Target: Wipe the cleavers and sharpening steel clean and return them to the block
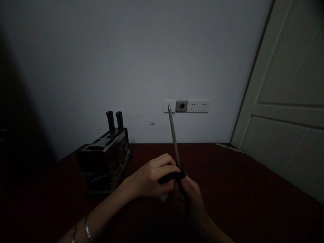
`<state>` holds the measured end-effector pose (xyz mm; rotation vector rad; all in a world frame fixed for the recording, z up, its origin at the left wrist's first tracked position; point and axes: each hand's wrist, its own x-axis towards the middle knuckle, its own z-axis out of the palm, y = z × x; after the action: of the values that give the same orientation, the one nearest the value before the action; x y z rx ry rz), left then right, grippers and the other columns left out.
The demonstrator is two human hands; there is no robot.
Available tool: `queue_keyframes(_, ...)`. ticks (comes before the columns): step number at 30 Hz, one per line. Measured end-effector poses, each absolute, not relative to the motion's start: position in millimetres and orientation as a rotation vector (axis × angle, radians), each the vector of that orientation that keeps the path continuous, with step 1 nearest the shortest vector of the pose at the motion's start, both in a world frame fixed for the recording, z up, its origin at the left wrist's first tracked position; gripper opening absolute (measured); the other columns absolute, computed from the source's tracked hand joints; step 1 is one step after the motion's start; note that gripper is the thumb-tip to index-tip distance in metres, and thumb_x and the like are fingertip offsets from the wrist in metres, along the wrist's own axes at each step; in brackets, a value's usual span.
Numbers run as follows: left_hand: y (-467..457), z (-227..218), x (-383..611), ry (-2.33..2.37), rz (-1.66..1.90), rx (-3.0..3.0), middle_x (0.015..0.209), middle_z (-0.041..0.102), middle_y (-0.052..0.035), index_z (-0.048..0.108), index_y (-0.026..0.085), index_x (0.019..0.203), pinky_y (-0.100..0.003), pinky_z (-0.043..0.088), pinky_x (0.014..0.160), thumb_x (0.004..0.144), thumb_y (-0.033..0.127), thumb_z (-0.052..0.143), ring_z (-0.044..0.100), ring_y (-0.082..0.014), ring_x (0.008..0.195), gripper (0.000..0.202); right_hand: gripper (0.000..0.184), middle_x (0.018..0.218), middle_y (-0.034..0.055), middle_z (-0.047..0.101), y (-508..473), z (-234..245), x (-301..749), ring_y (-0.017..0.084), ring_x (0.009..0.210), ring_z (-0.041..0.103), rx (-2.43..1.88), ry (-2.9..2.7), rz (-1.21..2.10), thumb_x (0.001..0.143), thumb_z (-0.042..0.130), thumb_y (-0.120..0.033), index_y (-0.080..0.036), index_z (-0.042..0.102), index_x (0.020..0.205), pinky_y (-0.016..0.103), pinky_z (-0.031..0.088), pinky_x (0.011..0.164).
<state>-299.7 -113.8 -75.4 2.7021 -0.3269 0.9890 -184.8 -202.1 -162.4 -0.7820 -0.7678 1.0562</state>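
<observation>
My right hand (193, 199) is closed around the dark handle of a sharpening steel (173, 133). Its long grey rod points up and away, leaning slightly left, with a brighter tip. My left hand (158, 173) is wrapped over a black handle (173, 176) that lies crosswise at the base of the rod, against my right hand. A small pale patch shows beneath the left fingers; the dimness hides what it belongs to. To the left stands a black knife block (101, 155) with two black-handled knives (115, 120) upright in its far end.
All this is over a dark red table (215, 165) that meets a pale wall (141, 67). Sockets and a switch (193, 106) sit low on the wall. A white panelled door (286, 101) borders the right side. A thin strip (229, 147) lies near the table's back right corner.
</observation>
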Motion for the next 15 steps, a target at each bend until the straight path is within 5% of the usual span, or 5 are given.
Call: queue_keyframes(15, -111.4, -76.4, -298.9, -0.309, 1.182, 2.588, 0.079, 0.056, -0.0081, 0.060, 0.012, 0.090, -0.029, 0.047, 0.061, 0.070, 0.006, 0.046, 0.051, -0.0146, 0.072, 0.025, 0.038, 0.046, -0.0088, 0.033, -206.7, -160.5, -188.4, 0.003, 0.036, 0.024, -0.783, -0.745, 1.050, 0.068, 0.064, -0.051, -0.018, 0.045, 0.062, 0.016, 0.019, 0.033)
